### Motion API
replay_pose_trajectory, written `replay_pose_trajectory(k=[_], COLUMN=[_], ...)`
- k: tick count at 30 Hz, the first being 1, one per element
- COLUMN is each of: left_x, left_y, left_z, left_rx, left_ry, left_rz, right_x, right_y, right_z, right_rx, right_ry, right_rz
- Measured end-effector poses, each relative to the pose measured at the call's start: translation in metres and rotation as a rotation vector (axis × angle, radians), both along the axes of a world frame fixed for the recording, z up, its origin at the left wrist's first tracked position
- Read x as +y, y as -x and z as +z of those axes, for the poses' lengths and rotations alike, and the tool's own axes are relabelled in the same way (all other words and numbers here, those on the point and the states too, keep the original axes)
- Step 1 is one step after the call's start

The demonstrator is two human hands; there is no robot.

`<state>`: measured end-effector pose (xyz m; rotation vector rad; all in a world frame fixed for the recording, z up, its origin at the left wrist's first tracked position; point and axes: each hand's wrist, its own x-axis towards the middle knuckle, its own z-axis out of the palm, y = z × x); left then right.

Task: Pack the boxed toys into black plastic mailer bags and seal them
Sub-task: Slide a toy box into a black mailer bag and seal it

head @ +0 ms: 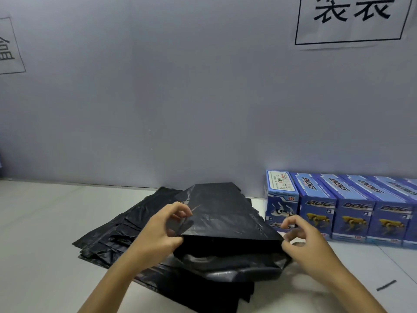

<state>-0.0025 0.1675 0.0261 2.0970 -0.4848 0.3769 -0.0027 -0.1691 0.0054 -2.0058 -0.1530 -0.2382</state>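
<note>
The step in hand looks like closing a packed bag [223, 213], which bulges as if a box were already inside and lies on the bag pile [117, 231] at the desk [40, 222] centre; to seal well, the person should pull both corners of the near edge taut and level before folding the flap so no wrinkle is trapped. The left hand [158, 231] pinches the bag's near-left corner, thumb below and fingers curled above. The right hand [302, 240] pinches the near-right corner likewise, with unpacked boxes [338, 206] lined along the far right.
</note>
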Motion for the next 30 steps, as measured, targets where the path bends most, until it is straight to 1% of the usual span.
replay_pose_trajectory(k=[4, 7, 8, 13, 16, 18, 21, 23, 25, 26, 27, 28, 30], left_x=[0.013, 0.02, 0.022, 0.019, 0.007, 0.003, 0.002, -0.002, -0.009, -0.013, -0.017, -0.018, -0.017], left_y=[0.005, 0.007, 0.008, 0.009, 0.011, 0.012, 0.014, 0.014, 0.013, 0.012, 0.012, 0.011, 0.008], left_z=[0.007, 0.011, 0.011, 0.012, 0.012, 0.01, 0.005, 0.002, -0.002, -0.003, -0.002, -0.001, 0.002], left_rx=[0.078, 0.16, 0.183, 0.254, 0.274, 0.304, 0.297, 0.25, 0.141, 0.069, -0.004, -0.071, -0.182], left_ry=[-0.018, 0.044, 0.035, -0.196, -0.338, -0.41, -0.536, -0.633, -0.707, -0.695, -0.633, -0.523, -0.236], left_rz=[-0.109, -0.199, -0.205, -0.17, -0.173, -0.179, -0.2, -0.168, -0.109, -0.084, -0.067, -0.054, -0.003], right_x=[-0.003, -0.009, -0.01, -0.013, -0.013, -0.012, -0.01, -0.009, -0.008, -0.007, -0.006, -0.006, -0.005], right_y=[0.0, -0.004, -0.005, -0.007, -0.009, -0.009, -0.011, -0.012, -0.013, -0.014, -0.014, -0.015, -0.015], right_z=[0.004, 0.005, 0.005, -0.001, -0.01, -0.014, -0.015, -0.015, -0.015, -0.015, -0.014, -0.014, -0.013], right_rx=[-0.001, 0.05, 0.075, 0.101, 0.061, 0.033, 0.01, 0.0, 0.003, -0.002, -0.02, -0.047, -0.084], right_ry=[-0.098, -0.102, -0.099, 0.085, 0.165, 0.131, 0.077, 0.031, -0.067, -0.12, -0.169, -0.209, -0.294], right_rz=[0.12, 0.159, 0.165, 0.191, 0.19, 0.195, 0.173, 0.151, 0.138, 0.131, 0.121, 0.107, 0.074])
